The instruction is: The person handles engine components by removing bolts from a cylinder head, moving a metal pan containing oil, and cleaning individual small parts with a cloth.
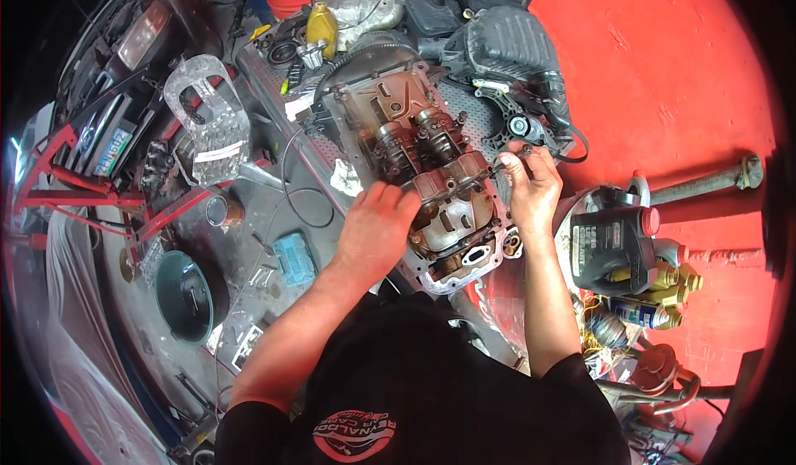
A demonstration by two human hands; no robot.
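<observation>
An opened engine block (396, 92) lies on a perforated metal bench top, brown with oil, its crankshaft (408, 146) showing inside. Across its middle runs a brown metal crosspiece (452, 176). My left hand (375, 226) is closed at the left end of this crosspiece, fingers curled over it, their tips partly hidden. Beyond the block's right side, my right hand (535, 187) pinches a small dark bolt (526, 149) between thumb and fingers. A pulley with a bracket (518, 125) sits just past that hand.
Several used engine parts and a yellow oil bottle (322, 30) crowd the bench's far end. To the right stand a black jug (612, 249) and several bottles by a red wall. On the left are a plastic stool (217, 125), a dark bucket (184, 295) and a blue box (295, 259).
</observation>
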